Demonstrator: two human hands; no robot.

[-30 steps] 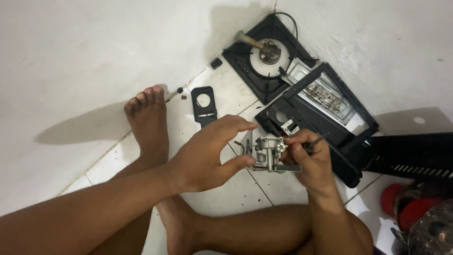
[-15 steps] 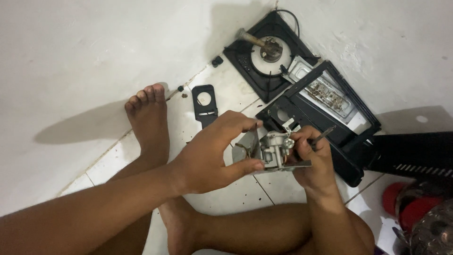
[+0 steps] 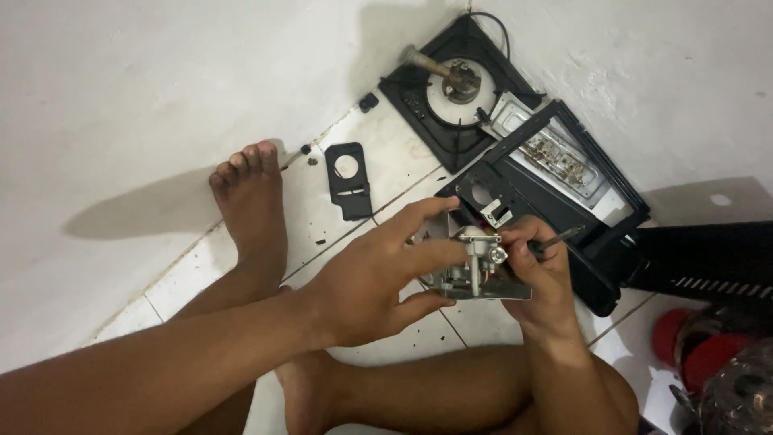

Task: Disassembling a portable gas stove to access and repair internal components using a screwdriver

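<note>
Gripping valve assembly (image 3: 475,270) in left hand (image 3: 374,282), right hand (image 3: 539,274) closed on screwdriver (image 3: 555,238); stove (image 3: 523,169) beyond: best steadied firmly, tip seated square.

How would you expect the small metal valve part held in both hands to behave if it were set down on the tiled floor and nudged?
The valve part looks like rigid metal, so it should not bend. Its flat plate along the bottom suggests it would sit and slide rather than roll. It probably feels heavy for its size, and the left hand and right hand both steady it.
</note>
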